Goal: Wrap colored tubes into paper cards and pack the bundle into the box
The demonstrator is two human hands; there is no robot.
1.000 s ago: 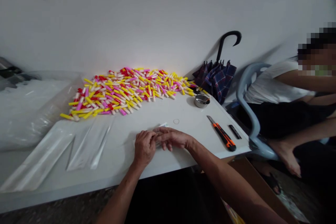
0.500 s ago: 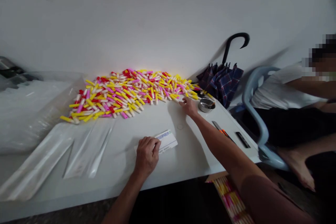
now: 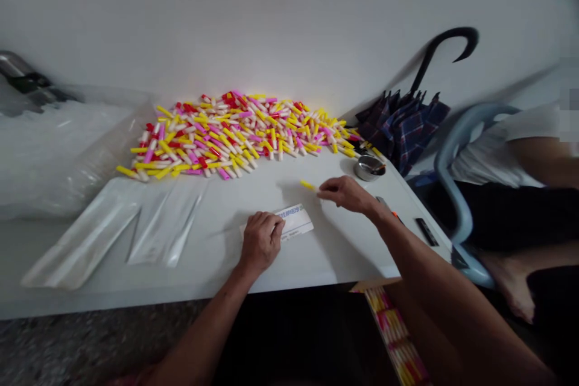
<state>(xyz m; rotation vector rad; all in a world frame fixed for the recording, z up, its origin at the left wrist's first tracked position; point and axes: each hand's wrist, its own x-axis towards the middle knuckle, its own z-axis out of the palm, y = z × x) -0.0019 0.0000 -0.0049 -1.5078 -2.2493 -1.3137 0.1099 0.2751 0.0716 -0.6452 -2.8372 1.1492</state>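
Observation:
My left hand rests on the table with curled fingers over a white printed card or packet, gripping its left part. Blue lettering shows on the right half; the hand covers the rest. My right hand pinches a small tube-like stick with a yellow end, held above and to the right of the card. The fingers hide its other end. Behind both hands lies a large heap of similar small sticks, white with yellow, red or pink ends.
Flat clear plastic bags lie left, beside a bulging plastic bag. At right are a metal bowl, a cutter and a black bar. A folded umbrella leans behind; a person sits on a grey-blue chair. A carton of sticks stands below.
My right hand has drawn back from the heap's front edge toward the card, now with a yellow-ended stick in its fingers. The left hand stays on the card. The view has shifted.

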